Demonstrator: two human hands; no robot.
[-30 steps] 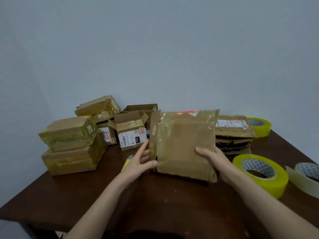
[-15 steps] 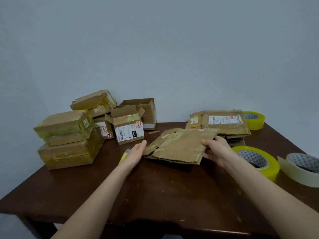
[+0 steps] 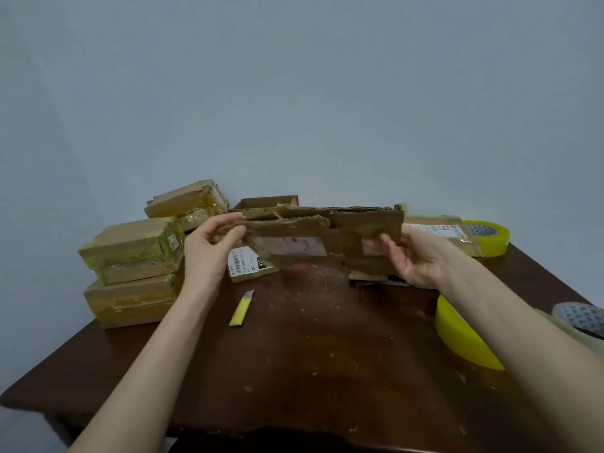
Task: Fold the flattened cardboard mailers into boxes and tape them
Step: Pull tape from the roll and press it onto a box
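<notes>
At the far left of the dark table [image 3: 310,371], 3 taped boxes [image 3: 130,246], all closed, 2 stacked and 1 tilted behind. Further back, 1 open box [image 3: 268,202], inside hidden from this angle. Just in front of it, 1 small labelled box [image 3: 247,268], top covered by the held cardboard, contents impossible to tell. At the far right, a stack of flat mailers [image 3: 452,238], just beside a yellow tape roll [image 3: 488,237]. Nearer, a second yellow roll [image 3: 457,335] and a pale roll [image 3: 578,322] at the right edge. Near the left forearm, a yellow knife [image 3: 242,308] lying flat.

Raised above the table between both hands, the flattened mailer [image 3: 327,237], long side level, top edge torn. Left hand [image 3: 209,253] pinching the top left corner, thumb and fingers closed on the cardboard. Right hand [image 3: 416,256] with palm toward the camera, fingers curled round the right end. Both forearms stretched forward, well apart.
</notes>
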